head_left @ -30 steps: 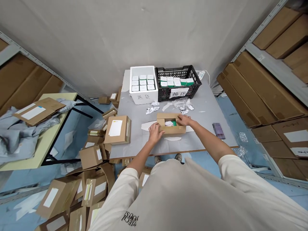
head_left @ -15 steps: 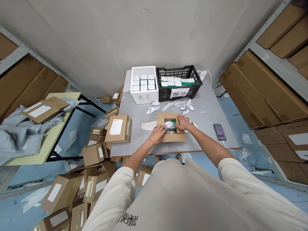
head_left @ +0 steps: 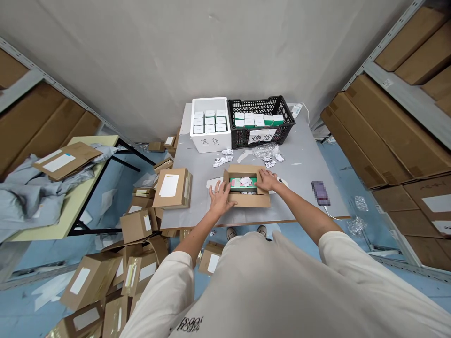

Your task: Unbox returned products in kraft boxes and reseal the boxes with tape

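Place type: appar. a whse. stockrm., parcel-handling sort.
Metal racks (head_left: 405, 98): set at both sides, stacked w/ lg. brown ctns. (head_left: 398, 129)
Floor (head_left: 352, 180): blue, heaped at L. w/ labelled, partly taped parcels (head_left: 100, 277).
Side table (head_left: 73, 204): piled w/ grey mailer bags (head_left: 21, 206) & flat, labelled cardboard (head_left: 79, 157).
Worktable (head_left: 200, 211): topped w/ white bin (head_left: 211, 143) & black crate (head_left: 282, 136), each hand-lettered in Chinese, each stocked w/ sm. white-and-green boxes (head_left: 209, 121).
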`<move>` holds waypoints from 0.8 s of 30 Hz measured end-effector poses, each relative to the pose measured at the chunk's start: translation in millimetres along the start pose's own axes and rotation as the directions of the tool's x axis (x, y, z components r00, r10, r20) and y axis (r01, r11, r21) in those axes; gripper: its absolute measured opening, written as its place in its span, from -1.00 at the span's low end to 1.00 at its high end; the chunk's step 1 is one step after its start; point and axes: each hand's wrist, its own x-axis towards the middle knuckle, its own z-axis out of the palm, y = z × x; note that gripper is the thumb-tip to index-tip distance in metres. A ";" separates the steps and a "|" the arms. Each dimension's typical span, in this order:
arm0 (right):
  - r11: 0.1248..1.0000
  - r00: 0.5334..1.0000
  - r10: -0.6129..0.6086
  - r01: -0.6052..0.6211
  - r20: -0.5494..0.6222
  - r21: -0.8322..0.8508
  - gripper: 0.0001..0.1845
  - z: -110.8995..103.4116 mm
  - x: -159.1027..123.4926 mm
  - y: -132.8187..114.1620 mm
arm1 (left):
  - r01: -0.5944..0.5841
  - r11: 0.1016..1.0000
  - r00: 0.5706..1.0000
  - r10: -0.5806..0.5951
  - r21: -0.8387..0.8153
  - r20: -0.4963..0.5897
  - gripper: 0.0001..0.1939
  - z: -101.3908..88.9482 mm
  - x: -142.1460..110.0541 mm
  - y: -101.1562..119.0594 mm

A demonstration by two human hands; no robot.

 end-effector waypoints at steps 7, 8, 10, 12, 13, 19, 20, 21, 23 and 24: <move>0.997 1.000 -0.014 0.012 0.027 0.071 0.07 -1.3 -2.7 6.8 | 0.077 0.990 0.989 -0.090 0.114 0.114 0.13 -9.0 21.2 4.4; 0.997 0.999 -0.018 0.016 0.029 0.081 0.07 -1.0 -3.1 8.0 | 0.075 0.987 0.982 -0.098 0.141 0.160 0.17 -9.7 29.4 4.8; 0.995 0.999 -0.024 0.021 0.028 0.100 0.07 -0.5 -4.4 10.1 | 0.047 0.984 0.958 -0.093 0.172 0.271 0.28 -10.0 48.0 3.7; 0.992 0.999 -0.030 0.027 0.026 0.123 0.07 -0.5 -6.4 11.7 | -0.001 0.983 0.941 -0.060 0.182 0.334 0.42 -9.4 67.0 0.1; 0.990 0.999 -0.035 0.031 0.025 0.138 0.07 -0.8 -7.8 12.5 | -0.034 0.982 0.937 -0.032 0.183 0.347 0.48 -8.9 75.8 -2.4; 0.962 0.995 -0.078 0.090 -0.057 0.258 -0.02 -1.6 -19.6 25.8 | -0.131 0.980 0.875 0.043 0.150 0.483 0.61 -3.5 103.8 -15.4; 0.956 0.993 -0.073 0.096 -0.094 0.278 -0.06 -0.3 -22.4 30.8 | -0.127 0.982 0.874 0.043 0.141 0.484 0.61 -2.4 104.1 -16.6; 0.950 0.989 -0.061 0.099 -0.134 0.296 -0.10 1.5 -25.4 36.6 | -0.121 0.984 0.877 0.044 0.131 0.479 0.60 -1.4 103.7 -17.6; 0.939 0.976 -0.025 0.097 -0.215 0.330 -0.19 6.3 -31.7 49.4 | -0.102 0.989 0.887 0.041 0.109 0.460 0.60 0.5 101.5 -18.8; 0.932 0.970 -0.009 0.096 -0.243 0.350 -0.21 9.1 -34.7 55.9 | -0.090 0.991 0.892 0.038 0.096 0.450 0.61 1.2 100.0 -19.1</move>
